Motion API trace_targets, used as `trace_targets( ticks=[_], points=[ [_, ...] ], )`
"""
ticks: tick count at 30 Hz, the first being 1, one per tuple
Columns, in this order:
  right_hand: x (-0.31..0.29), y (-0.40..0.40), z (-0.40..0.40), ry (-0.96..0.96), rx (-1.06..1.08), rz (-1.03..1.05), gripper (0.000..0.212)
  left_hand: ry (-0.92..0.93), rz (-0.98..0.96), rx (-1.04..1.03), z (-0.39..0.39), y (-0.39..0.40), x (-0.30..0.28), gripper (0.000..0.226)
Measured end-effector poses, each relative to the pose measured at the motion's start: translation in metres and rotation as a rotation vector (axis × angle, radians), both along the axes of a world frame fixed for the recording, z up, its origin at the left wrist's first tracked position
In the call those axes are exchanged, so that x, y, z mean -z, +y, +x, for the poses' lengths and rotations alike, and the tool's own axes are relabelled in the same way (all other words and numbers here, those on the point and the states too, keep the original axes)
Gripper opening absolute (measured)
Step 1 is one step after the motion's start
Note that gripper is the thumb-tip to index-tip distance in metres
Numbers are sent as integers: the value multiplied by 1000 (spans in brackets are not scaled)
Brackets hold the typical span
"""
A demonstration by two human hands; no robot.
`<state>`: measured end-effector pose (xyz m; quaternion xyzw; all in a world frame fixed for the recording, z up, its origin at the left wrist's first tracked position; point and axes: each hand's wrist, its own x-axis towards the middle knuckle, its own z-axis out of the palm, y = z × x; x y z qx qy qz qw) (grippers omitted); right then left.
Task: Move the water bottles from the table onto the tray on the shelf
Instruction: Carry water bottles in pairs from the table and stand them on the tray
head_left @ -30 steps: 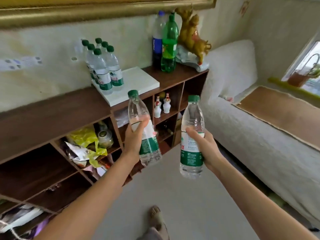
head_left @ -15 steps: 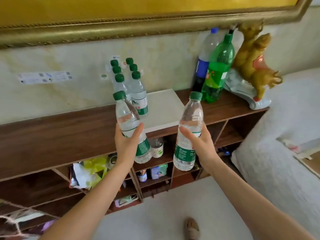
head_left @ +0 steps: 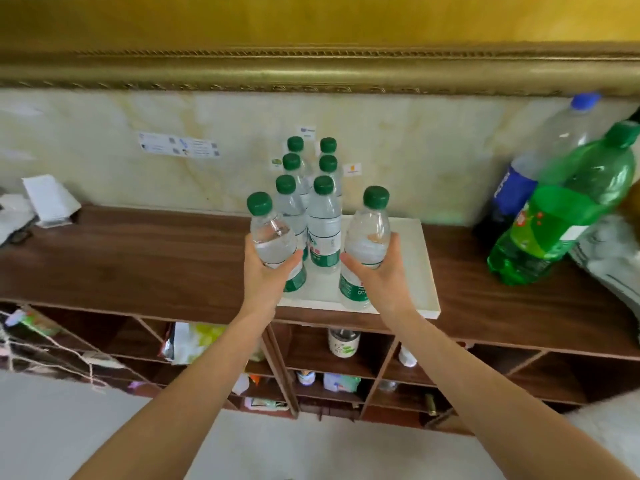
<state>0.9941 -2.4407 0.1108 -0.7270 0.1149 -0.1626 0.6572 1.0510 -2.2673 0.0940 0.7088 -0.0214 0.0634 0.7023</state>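
My left hand (head_left: 268,271) grips a clear water bottle (head_left: 272,237) with a green cap and green label, held over the front left corner of the white tray (head_left: 415,271) on the brown shelf top. In my right hand (head_left: 379,275) is a second such bottle (head_left: 367,237), low over the tray's front edge; whether its base touches the tray is hidden by my hand. Several more green-capped bottles (head_left: 323,223) stand upright in two rows on the tray's left part, just behind the two I hold.
A large green soda bottle (head_left: 561,216) and a blue-labelled one (head_left: 519,181) stand on the shelf (head_left: 138,258) to the right. White paper items (head_left: 48,199) lie at the far left. Cubbies below hold jars and packets. A gold picture frame (head_left: 311,67) hangs above.
Both hands have carried their bottles up and forward from in front of the shelf to over the tray's front edge. The view has closed in on the shelf and turned to face it.
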Motion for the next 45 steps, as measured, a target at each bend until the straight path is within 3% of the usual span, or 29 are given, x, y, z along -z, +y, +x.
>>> trace_targets(
  ticks=[3,12,18,22,27,40,45],
  points=[
    [7,2,16,-1,7,-28,57,-8,54,44,15,-1,7,69],
    [26,12,41,49,64,-57,59,-40,163,79,35,13,28,71],
    [30,19,39,64,36,-94,61,2,317,117,36,18,35,81],
    [33,14,34,91,31,-116,58,52,477,215,30,29,46,67],
    [37,12,33,152,27,-139,56,9,574,243,32,28,39,66],
    [33,13,34,179,22,-200,58,52,395,155,30,29,54,59],
    [34,12,35,191,18,-198,60,33,429,170,32,32,55,63]
  ],
)
